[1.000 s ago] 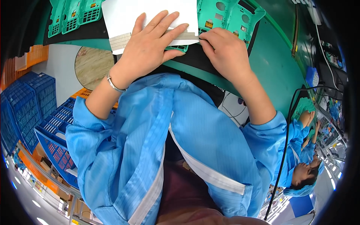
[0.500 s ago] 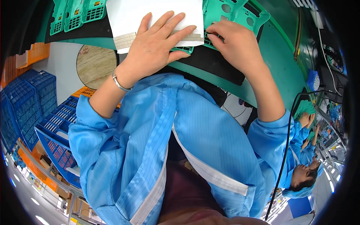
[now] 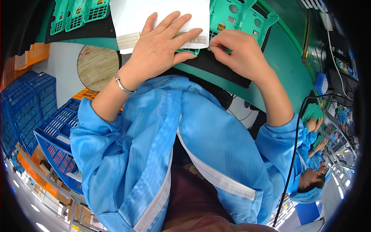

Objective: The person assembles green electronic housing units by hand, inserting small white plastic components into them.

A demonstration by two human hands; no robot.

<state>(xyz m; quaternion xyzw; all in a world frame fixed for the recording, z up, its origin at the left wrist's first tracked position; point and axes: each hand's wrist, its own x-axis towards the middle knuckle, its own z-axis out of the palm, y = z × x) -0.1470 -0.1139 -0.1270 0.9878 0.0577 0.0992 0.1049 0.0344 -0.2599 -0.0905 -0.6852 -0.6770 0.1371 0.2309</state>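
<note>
My left hand [image 3: 162,46] lies flat, fingers spread, on a white sheet [image 3: 154,15] that has a row of small grey-beige strips [image 3: 129,40] along its near edge. My right hand [image 3: 237,52] is at the sheet's right corner with thumb and fingers pinched together near the end of the strip row; what it pinches is too small to tell. A green plastic frame [image 3: 247,19] lies under and beside the sheet on a black mat [image 3: 216,65]. I wear a blue coat and a silver bracelet [image 3: 123,86].
More green plastic frames [image 3: 77,13] lie at the far left of the green bench [image 3: 290,69]. Blue crates [image 3: 34,112] and orange crates [image 3: 33,58] stand left of me, by a round wooden stool top [image 3: 96,67]. Other workers in blue [image 3: 309,170] sit to my right.
My left hand has slid slightly up and right on the sheet. My right hand has closed into a pinch at the sheet's right corner. The view has shifted a little.
</note>
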